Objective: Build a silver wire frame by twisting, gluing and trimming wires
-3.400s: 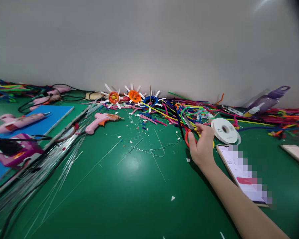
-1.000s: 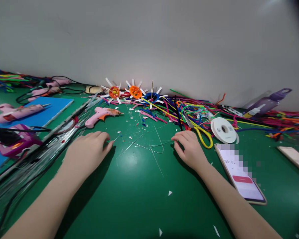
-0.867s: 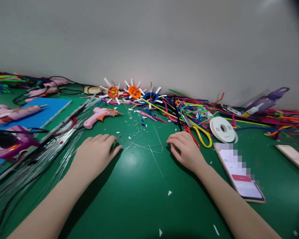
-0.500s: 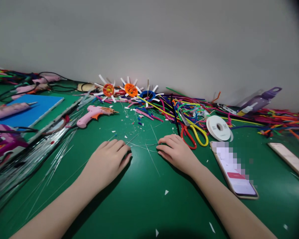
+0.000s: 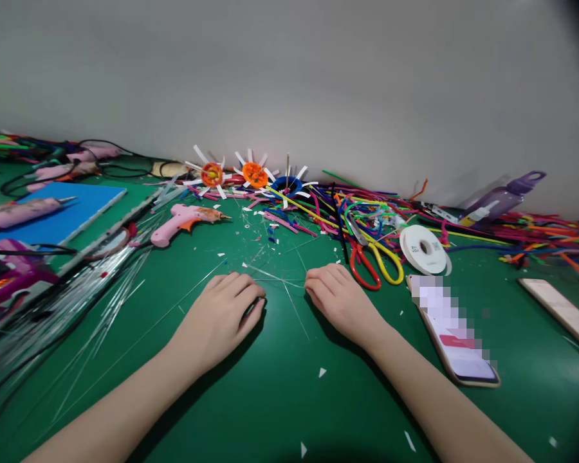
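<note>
Both my hands rest low over the green tabletop, a short gap apart. My left hand has its fingers curled and its thumb tip near the index finger. My right hand is closed, fingertips pressed together. A thin wire runs between the fingertips of both hands; the pinched ends are hidden. Other fine strands lie on the table between and behind the hands. One long thin strand stretches out to the left of my left hand.
A pink glue gun, scissors, a white ribbon spool and a phone surround the hands. Colourful pipe cleaners and spoked orange wheels line the wall. A bundle of clear strands lies left.
My left hand has shifted slightly right, towards my right hand. The right fingers have drawn closer together. Fewer strands show in the gap between the hands.
</note>
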The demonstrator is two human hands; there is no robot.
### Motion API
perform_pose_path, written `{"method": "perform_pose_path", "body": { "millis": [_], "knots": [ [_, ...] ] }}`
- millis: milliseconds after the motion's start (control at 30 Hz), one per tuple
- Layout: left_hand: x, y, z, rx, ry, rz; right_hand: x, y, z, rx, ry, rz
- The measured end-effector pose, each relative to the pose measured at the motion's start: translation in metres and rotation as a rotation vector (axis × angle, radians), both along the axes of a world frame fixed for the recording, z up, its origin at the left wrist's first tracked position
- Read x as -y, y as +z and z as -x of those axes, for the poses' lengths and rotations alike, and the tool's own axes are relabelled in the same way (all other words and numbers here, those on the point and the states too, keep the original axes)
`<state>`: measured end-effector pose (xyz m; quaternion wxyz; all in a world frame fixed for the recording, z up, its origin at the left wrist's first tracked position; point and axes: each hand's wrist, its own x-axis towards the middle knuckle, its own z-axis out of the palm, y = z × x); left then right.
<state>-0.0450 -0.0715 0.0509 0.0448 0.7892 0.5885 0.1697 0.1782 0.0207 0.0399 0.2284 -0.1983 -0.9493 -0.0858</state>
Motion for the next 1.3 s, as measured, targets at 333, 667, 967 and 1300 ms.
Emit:
{"method": "perform_pose_path", "body": {
  "millis": [333, 667, 967, 1300],
  "knots": [
    [0.0, 0.003, -0.003, 0.673, 0.161, 0.156, 0.022, 0.012, 0.006, -0.174, 0.047, -0.143],
    [-0.016, -0.003, 0.003, 1.107, 0.252, 0.271, 0.016, 0.002, 0.014, -0.135, 0.023, -0.133],
    [-0.015, 0.001, 0.003, 1.431, 0.336, 0.357, 0.021, 0.0, 0.015, -0.124, 0.102, -0.083],
    [-0.017, 0.001, 0.005, 1.494, 0.318, 0.398, 0.007, -0.004, 0.012, -0.209, 0.029, -0.016]
  ]
}}
